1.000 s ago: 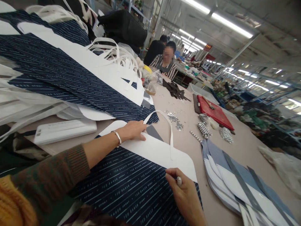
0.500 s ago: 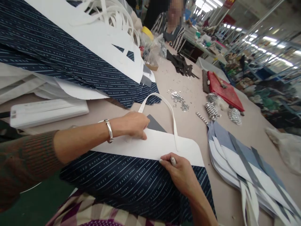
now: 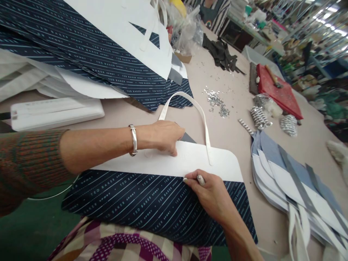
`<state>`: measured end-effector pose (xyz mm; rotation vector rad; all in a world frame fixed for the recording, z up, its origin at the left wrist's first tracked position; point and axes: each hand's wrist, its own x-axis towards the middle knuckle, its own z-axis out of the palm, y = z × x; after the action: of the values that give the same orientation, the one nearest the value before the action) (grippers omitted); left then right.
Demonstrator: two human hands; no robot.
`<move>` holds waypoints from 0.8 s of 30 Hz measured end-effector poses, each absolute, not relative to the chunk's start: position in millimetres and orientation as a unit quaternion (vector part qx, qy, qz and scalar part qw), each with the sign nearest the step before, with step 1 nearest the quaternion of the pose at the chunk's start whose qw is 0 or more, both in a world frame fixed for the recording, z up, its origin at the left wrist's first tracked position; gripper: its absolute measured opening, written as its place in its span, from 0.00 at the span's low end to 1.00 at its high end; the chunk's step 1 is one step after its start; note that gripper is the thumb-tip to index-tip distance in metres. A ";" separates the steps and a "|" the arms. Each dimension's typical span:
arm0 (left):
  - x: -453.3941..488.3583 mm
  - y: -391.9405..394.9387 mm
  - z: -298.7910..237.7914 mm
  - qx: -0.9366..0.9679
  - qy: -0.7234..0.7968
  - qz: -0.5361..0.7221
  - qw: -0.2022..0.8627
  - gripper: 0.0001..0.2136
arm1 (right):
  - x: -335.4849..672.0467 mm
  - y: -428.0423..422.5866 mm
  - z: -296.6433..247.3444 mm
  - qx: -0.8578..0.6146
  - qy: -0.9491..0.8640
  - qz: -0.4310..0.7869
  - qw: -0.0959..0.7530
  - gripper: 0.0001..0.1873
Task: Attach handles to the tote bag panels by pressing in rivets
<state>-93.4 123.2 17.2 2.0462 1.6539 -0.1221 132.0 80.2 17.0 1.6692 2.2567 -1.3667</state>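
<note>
A navy striped bag (image 3: 141, 203) with a white upper band (image 3: 152, 159) and a white strap handle (image 3: 202, 112) hangs over the near table edge onto my lap. My left hand (image 3: 168, 137), a silver bracelet at its wrist, grips the band's upper edge, thumb in front and the other fingers mostly hidden behind. Against the seam between band and navy fabric, my right hand (image 3: 208, 190) is closed around a slim pale pen-like tool (image 3: 201, 179). Only the tool's end shows between the fingers; its exact kind is unclear.
More navy pieces (image 3: 89, 58) are stacked at upper left above a white box-like device (image 3: 57, 112). Small metal bits (image 3: 216, 101) lie scattered mid-table. Blue-and-white pieces (image 3: 282, 170) are piled at right, below striped cord bundles (image 3: 261, 116) and a red slab (image 3: 280, 90) carrying a hammer (image 3: 273, 76).
My view has tilted further down, so the co-worker's upper body has left the picture. My left hand has slid slightly right along the bag's upper edge. My right hand keeps its place at the seam.
</note>
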 end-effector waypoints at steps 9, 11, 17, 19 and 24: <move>-102.7 141.4 21.0 0.753 0.568 -0.059 0.327 0.12 | 123.6 80.6 14.9 0.493 0.766 -0.411 0.046 0.09; -105.1 148.0 21.2 0.762 0.531 -0.053 0.368 0.11 | 123.6 80.5 15.1 0.481 0.779 -0.400 0.051 0.09; -104.5 156.5 13.9 0.690 0.426 -0.064 0.581 0.11 | 124.0 81.1 15.7 0.454 0.800 -0.387 0.066 0.07; -103.2 154.5 10.2 0.609 0.399 -0.069 0.682 0.10 | 123.2 79.7 15.9 0.447 0.810 -0.373 0.070 0.07; -99.2 147.4 0.5 0.497 0.324 -0.079 0.801 0.04 | 123.8 73.2 14.0 0.444 0.830 -0.328 0.081 0.06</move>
<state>-99.2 147.4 0.5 1.0656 0.6954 -0.1702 123.8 73.2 14.0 1.3274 2.4816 -0.9802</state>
